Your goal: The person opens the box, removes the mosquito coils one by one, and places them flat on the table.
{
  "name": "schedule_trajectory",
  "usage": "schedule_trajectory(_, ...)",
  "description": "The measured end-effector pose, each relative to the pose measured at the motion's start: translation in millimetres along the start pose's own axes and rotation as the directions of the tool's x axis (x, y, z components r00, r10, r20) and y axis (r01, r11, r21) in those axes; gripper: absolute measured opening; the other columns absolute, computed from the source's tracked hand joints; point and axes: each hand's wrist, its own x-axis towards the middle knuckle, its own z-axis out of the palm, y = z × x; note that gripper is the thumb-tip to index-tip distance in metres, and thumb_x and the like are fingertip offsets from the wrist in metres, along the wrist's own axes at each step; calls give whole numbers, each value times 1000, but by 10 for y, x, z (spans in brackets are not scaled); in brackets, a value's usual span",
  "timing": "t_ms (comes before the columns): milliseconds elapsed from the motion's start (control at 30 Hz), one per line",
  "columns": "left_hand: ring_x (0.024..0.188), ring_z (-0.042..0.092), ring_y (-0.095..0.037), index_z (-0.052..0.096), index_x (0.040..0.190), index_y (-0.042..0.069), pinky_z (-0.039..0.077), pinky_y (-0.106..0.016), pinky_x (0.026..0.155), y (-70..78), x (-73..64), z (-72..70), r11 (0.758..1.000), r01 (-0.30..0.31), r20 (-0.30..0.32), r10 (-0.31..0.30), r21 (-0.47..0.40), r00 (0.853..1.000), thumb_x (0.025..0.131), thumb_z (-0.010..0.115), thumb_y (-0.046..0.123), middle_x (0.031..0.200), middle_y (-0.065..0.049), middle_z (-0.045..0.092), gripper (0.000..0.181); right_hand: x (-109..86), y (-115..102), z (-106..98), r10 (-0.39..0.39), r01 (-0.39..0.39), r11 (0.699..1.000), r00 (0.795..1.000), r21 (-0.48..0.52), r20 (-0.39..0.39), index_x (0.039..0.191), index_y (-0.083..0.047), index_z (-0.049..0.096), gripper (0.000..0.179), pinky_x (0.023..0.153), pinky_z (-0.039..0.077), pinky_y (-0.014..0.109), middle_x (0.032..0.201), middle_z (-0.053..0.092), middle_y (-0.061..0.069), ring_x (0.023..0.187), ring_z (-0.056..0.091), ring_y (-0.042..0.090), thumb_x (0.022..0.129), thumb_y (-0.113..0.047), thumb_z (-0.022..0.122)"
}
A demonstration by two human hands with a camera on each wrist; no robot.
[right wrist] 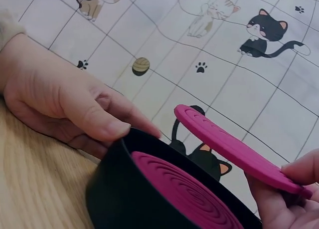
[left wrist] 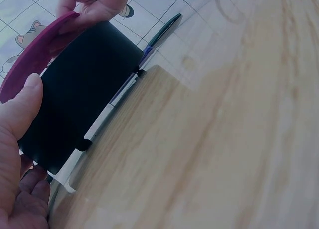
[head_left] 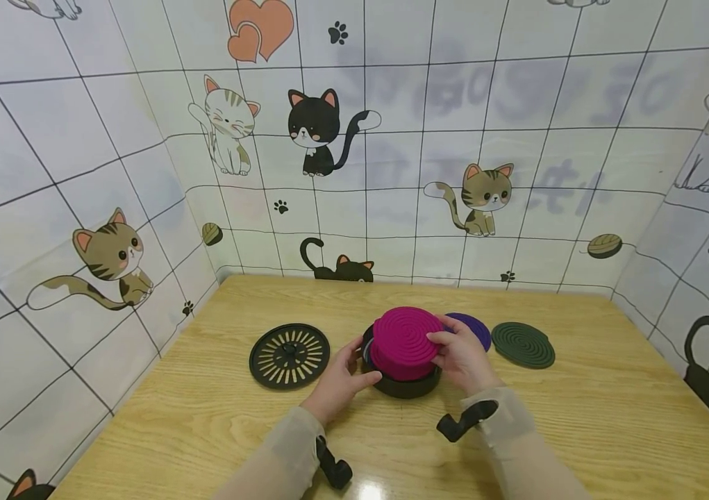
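Note:
My right hand (head_left: 465, 355) pinches a ridged magenta coaster (head_left: 405, 332) by its right edge, thumb on top and fingers underneath. The coaster is tilted just above a round black holder (head_left: 409, 390). Inside that holder lies another magenta coaster (right wrist: 192, 191), seen in the right wrist view below the raised one. With my left hand (head_left: 337, 382) I grip the holder's left side, the thumb (left wrist: 29, 100) against its outer wall. Small feet under the holder show in the left wrist view.
A black slotted disc with a centre knob (head_left: 289, 351) lies left of the holder on the wooden table (head_left: 204, 430). Right of it lie a purple coaster (head_left: 478, 332) and a dark green coaster (head_left: 523, 345). A cat-print sheet (head_left: 391, 208) stands behind and at both sides.

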Motion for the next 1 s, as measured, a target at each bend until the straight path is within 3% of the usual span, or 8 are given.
schedule_trajectory(167, 138, 34, -30, 28, 151, 12, 28, -45, 113, 43, -31, 11, 1000, 20, -14, -19, 23, 1000, 81, 78, 40, 149, -14, 37, 91, -25, -101, -160, -5, 5, 999, 1000, 37, -1, 132, -6, 39, 42, 70, 58, 27, 99, 63, 2, 78, 68, 12, 94, 7, 51)
schedule_trajectory(300, 137, 34, -32, 28, 151, 9, 28, -46, 113, 49, -35, 16, 1000, 5, -15, -5, 16, 1000, 83, 77, 35, 148, -16, 37, 88, -45, -175, -325, -10, 10, 998, 1000, 56, -2, 127, -7, 40, 37, 70, 59, 29, 102, 60, 3, 78, 68, 13, 95, 7, 50)
schedule_trajectory(533, 137, 33, -38, 27, 149, -1, 26, -49, 113, 351, -181, 15, 1000, -9, 3, 10, -24, 1000, 85, 75, 20, 146, -24, 38, 82, -66, -300, -622, 5, 1, 994, 999, 113, -54, 125, -14, 38, 36, 71, 57, 24, 107, 56, 0, 84, 65, 10, 96, 5, 50)
schedule_trajectory(767, 137, 32, -37, 28, 149, -1, 25, -48, 114, 356, -184, 16, 999, -16, 2, 16, -41, 1000, 85, 75, 19, 146, -24, 37, 82, -81, -386, -940, 9, 10, 978, 996, 208, -91, 116, -15, 44, 29, 61, 52, 19, 94, 59, -3, 76, 62, 8, 96, 5, 49)
schedule_trajectory(900, 138, 32, -37, 28, 149, -1, 25, -48, 114, 352, -182, 15, 999, -18, 3, 18, -44, 1000, 85, 75, 19, 147, -24, 37, 82, -76, -408, -1142, 20, 11, 951, 995, 308, -95, 114, -14, 46, 30, 69, 56, 23, 93, 61, -1, 80, 64, 10, 94, 9, 49)
schedule_trajectory(1000, 138, 31, -37, 27, 149, -1, 25, -48, 114, 345, -178, 14, 999, -17, 6, 17, -44, 1000, 85, 75, 20, 147, -24, 36, 83, -71, -417, -1290, 45, -1, 931, 993, 364, -111, 120, -18, 42, 40, 79, 56, 27, 107, 56, -3, 88, 65, 10, 94, 11, 50)
